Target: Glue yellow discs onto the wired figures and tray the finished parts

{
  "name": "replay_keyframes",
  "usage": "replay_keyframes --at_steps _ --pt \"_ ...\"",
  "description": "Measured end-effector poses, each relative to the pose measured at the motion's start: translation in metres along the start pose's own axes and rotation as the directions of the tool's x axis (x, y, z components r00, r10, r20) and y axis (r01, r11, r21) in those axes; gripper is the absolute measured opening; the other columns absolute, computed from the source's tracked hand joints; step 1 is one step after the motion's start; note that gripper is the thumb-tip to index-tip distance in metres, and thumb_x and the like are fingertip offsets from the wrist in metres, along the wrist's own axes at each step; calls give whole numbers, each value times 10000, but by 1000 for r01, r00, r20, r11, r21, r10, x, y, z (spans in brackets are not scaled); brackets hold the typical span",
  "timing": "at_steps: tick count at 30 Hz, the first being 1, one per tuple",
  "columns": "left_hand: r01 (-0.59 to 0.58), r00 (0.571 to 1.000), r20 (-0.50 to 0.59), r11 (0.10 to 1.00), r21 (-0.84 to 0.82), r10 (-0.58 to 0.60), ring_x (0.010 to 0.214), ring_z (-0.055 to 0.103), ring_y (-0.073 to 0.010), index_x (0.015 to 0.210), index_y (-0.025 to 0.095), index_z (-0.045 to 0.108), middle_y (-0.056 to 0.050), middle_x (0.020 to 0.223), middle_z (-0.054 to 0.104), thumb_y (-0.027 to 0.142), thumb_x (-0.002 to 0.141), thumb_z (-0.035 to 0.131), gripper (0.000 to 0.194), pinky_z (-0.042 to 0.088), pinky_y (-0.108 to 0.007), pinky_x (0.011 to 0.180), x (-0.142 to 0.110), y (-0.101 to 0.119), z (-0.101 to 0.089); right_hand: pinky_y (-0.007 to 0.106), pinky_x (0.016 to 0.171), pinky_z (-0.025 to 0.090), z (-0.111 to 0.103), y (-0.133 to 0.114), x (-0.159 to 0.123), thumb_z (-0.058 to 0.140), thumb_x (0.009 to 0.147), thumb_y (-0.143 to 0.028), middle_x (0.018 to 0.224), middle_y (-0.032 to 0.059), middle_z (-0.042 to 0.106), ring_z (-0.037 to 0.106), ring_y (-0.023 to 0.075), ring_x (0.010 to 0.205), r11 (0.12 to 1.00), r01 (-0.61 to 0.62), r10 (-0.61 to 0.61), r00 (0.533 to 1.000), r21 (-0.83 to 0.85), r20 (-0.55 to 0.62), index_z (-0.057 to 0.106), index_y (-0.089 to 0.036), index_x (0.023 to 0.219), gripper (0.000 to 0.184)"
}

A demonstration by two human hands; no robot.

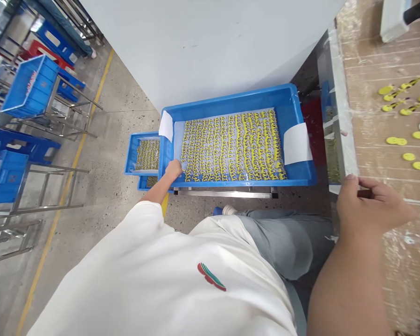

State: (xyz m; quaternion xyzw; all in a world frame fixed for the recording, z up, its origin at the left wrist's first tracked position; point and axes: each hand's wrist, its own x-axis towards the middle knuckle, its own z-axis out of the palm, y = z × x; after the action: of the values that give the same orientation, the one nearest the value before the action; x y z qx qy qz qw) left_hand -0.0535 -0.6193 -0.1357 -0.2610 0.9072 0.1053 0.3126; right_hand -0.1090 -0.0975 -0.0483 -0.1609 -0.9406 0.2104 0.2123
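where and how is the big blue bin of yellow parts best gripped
Probably by its rim: take the big blue bin at its two short ends, coming from left and right together. Its walls rise to a graspable edge, and the far long side stands close to the white panel, leaving little room.

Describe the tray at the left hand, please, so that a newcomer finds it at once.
Start from the big white panel at top centre. Just below it in view is a long blue tray with rows of yellow pieces, the left hand at its left end. It is much larger than the blue trays on its left.
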Motion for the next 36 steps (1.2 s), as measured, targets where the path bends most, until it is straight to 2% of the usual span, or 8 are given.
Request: replay_keyframes --at_steps 4,12,22,29,36 --pt "24 1000 -18 997 71 -22 1098 631 -227 1240 163 600 -103 1245 623 375 932 623 375 555 -440 920 -4 3 -1 317 632 444 2 3 1 585 766 -480 571 3 560 577 190 560 1000 16 -16 1000 2 -7 778 -204 891 359" --pt "-6 1000 -10 992 126 8 1088 635 -224 1235 163 602 -101 1234 627 374 929 628 373 558 -432 912 -5 2 -1 347 668 464 -3 -5 0 562 729 -476 551 15 539 564 205 562 1000 13 -13 1000 -1 -15 771 -185 843 376" --pt "-81 996 -26 991 110 84 1097 631 -224 1229 165 606 -101 1240 627 383 937 614 364 551 -442 927 -7 -3 1 333 655 453 2 1 2 578 730 -477 542 13 543 560 193 550 1000 30 -30 999 -7 -25 782 -182 855 380" --pt "-75 997 -13 993 95 76 1088 635 -221 1211 167 616 -97 1225 634 383 932 623 353 552 -433 922 -1 -1 2 328 659 456 2 3 1 580 748 -480 558 9 554 570 191 553 999 34 -34 999 -15 -15 778 -191 868 370" --pt "-18 989 -146 998 56 26 1101 630 -225 1237 167 602 -103 1243 628 386 943 604 367 547 -446 936 1 0 -1 347 678 453 0 0 1 596 741 -458 555 20 567 586 205 569 999 28 -29 999 -30 -15 776 -196 848 336"
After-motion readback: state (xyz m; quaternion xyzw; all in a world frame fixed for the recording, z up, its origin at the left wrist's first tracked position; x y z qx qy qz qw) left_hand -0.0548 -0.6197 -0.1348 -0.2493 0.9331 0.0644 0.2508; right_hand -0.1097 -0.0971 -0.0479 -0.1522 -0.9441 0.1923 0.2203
